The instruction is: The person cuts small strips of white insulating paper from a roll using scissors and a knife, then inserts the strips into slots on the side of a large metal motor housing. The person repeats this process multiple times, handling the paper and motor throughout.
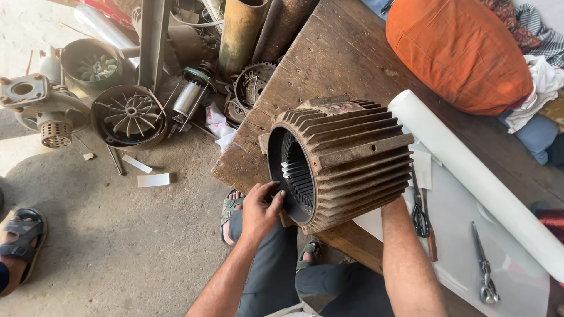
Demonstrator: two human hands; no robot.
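Motor housing (346,161) against left fingers (275,196)

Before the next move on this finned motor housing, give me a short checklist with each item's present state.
1. Motor housing rests on the wooden table: ok, though it lies on its side near the table's front edge.
2. Left hand on the rim of the open end: ok, fingers touch the rim.
3. Right hand grip: cannot tell, the hand is hidden behind the housing; only the forearm shows.
4. Slots in the bore clear of objects: ok on the part that shows.
5. Scissors and pliers apart from the housing: ok, both lie on the white sheet.
6. Feet under the overhanging edge: not ok, sandalled toes show below.
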